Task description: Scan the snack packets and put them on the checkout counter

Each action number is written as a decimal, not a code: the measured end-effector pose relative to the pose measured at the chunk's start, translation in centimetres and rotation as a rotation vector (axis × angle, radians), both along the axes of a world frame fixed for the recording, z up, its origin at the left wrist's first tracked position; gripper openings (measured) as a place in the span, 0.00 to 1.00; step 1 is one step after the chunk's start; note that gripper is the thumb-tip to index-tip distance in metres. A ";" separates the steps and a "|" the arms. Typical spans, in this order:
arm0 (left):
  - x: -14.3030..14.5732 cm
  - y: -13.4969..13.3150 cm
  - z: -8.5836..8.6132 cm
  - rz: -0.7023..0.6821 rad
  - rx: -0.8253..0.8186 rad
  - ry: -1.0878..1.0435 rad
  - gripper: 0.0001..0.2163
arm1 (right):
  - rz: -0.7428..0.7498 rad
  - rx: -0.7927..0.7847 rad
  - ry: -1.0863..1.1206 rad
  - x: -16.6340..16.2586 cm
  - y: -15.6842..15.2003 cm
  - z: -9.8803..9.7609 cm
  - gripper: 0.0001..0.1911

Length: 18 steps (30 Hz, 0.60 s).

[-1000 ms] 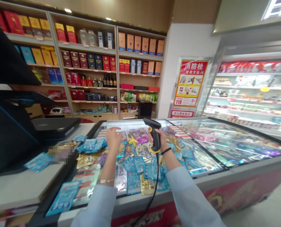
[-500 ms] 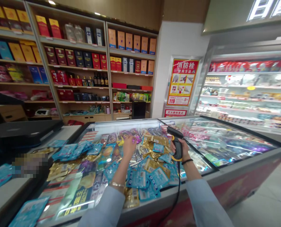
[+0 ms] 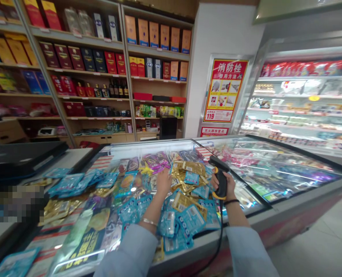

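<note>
From the head view, the left hand (image 3: 163,182) has left the left-hand blue packets (image 3: 68,182) for the gold packets (image 3: 190,169); whether it grips anything, I can't tell. The right hand (image 3: 229,186), wrapped round the scanner (image 3: 220,181), has swung right, near the black divider (image 3: 251,191). Front blue packets (image 3: 191,219) lap the freezer's front rim (image 3: 286,207); glass (image 3: 274,169) stretches rightward.

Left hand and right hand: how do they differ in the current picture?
The right hand grips a scanner; the left hand holds no scanner and is at the packets. The left hand has a pale bangle at its wrist, the right hand a black band. Both extend from light blue sleeves.
</note>
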<state>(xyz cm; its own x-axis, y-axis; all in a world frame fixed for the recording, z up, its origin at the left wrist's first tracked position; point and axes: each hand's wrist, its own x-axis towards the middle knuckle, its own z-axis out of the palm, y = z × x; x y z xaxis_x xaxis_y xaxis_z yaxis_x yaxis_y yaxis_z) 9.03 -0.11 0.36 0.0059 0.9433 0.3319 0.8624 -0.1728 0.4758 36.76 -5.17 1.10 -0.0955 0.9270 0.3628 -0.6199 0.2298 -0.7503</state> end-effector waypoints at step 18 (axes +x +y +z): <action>0.3 -1.6 0.1 -0.279 0.061 0.299 0.19 | 0.031 -0.051 -0.049 -0.6 -0.4 0.5 0.15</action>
<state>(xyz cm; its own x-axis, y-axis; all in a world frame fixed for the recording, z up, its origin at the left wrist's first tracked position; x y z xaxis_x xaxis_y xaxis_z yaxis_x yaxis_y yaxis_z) 9.34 -1.70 0.43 0.3630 0.8706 0.3321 0.8772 -0.4396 0.1933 36.15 -5.61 1.59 -0.1409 0.9404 0.3096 -0.5884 0.1719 -0.7901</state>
